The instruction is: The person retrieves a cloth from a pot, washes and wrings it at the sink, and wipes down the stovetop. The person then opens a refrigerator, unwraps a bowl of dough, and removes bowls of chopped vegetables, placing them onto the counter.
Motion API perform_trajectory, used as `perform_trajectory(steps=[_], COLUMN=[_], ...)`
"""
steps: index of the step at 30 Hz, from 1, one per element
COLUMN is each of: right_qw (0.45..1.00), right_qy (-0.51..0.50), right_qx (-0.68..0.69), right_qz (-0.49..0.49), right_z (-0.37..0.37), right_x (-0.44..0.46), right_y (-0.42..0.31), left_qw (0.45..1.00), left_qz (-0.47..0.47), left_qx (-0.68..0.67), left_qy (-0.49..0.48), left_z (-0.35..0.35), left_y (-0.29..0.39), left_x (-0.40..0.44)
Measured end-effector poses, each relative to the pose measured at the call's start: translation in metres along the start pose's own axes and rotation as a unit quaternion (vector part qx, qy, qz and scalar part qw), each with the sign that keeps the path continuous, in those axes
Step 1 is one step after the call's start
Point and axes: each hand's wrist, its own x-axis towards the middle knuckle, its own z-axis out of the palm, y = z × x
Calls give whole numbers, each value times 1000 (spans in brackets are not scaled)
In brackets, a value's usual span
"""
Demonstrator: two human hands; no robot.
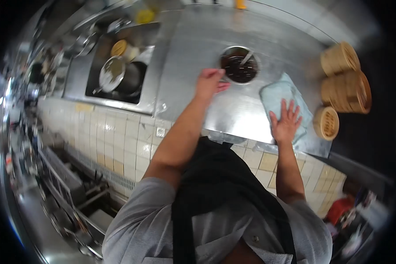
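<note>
Left hand (212,82): curled, grip unclear; round metal bowl (257,70), two o'clock
Right hand (286,122): spread on pale-blue cloth (280,90)
Likely wiping: next needs bowl steady

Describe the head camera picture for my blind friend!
A person's right hand lies flat on a blue cloth on a metal counter; the left hand is at the rim of a bowl of dark liquid. Bamboo steamers sit nearby.

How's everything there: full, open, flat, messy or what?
Round container: uncovered, holding dark liquid
Utensil: leaning in the liquid
Left hand: partly curled at the container's side; gripping, can't tell
Cloth: creased, lying on the counter
Right hand: fingers spread on the cloth
Sink: holding cookware
Bamboo steamers: grouped together
</note>
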Motion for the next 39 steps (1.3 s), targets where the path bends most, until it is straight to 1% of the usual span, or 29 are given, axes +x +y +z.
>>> perform_trajectory(steps=[1, 2, 3, 4, 6, 8, 11, 14, 15, 17, 18, 20, 22, 23, 25, 26, 27, 29, 30, 32, 33, 35, 36, 38, 39], right_qw=[1000, 999, 1000, 999, 999, 999, 999, 995, 995, 981, 983, 980, 990, 994, 997, 994, 994, 972, 962, 946, 946, 948, 947, 912, 892], right_qy=[14, 17, 24, 33, 39, 32, 46, 82, 90, 67, 72, 97, 99, 87, 69, 62, 66, 20, 15, -9, -9, -13, -14, -121, -144], right_qx=[1, 8, -1, -10, -10, -26, -15, 0, 4, -60, -57, -97, -58, -26, 34, 63, 61, 119, 145, 184, 185, 169, 169, 266, 321], right_qz=[-6, -27, -20, -12, -10, 1, 15, 60, 48, 170, 162, 147, 88, 55, -21, -63, -65, -200, -231, -266, -267, -270, -272, -286, -283], right_z=[3, 4, 5, 6, 7, 10, 21, 47, 52, 62, 72, 92, 91, 80, 65, 63, 62, 59, 53, 52, 50, 42, 42, 40, 27], right_x=[-1, -1, -1, -1, -3, -1, 3, 4, 3, 1, -1, -12, -38, -54, -83, -92, -99, -108, -114, -119, -120, -115, -110, -95, -94], right_y=[2, 1, 1, 0, -2, -3, 4, 13, 5, -19, -38, -71, -135, -174, -243, -269, -291, -331, -353, -389, -404, -429, -440, -462, -486], left_qw=[1000, 1000, 998, 998, 996, 999, 993, 969, 955, 923, 905, 873, 843, 842, 811, 811, 810, 816, 816, 868, 867, 913, 912, 931, 927], left_qz=[14, 13, 12, 25, 40, 38, 25, 29, 30, 31, 30, 33, 46, 51, 54, 56, 51, 44, 46, 57, 58, 66, 67, 46, 28], left_qx=[-6, 28, 61, 54, 45, 32, 29, -11, -37, -89, -113, -140, -172, -173, -221, -225, -234, -250, -253, -214, -214, -154, -155, -117, -117], left_qy=[20, -7, -33, -17, -61, -16, 116, 246, 292, 374, 410, 466, 508, 508, 540, 538, 536, 520, 518, 445, 446, 372, 374, 344, 354], left_z=[-2, -8, -19, -37, -83, -144, -251, -374, -407, -465, -491, -531, -559, -568, -585, -592, -597, -604, -606, -613, -613, -613, -621, -635, -646], left_y=[2, 4, 10, 14, 20, 22, 13, -22, -31, -50, -58, -72, -84, -87, -91, -87, -83, -71, -63, -40, -24, 7, 13, 29, 31], left_x=[-6, -12, -20, -31, -56, -84, -137, -203, -230, -285, -311, -360, -396, -405, -414, -409, -400, -375, -358, -325, -310, -289, -283, -270, -270])
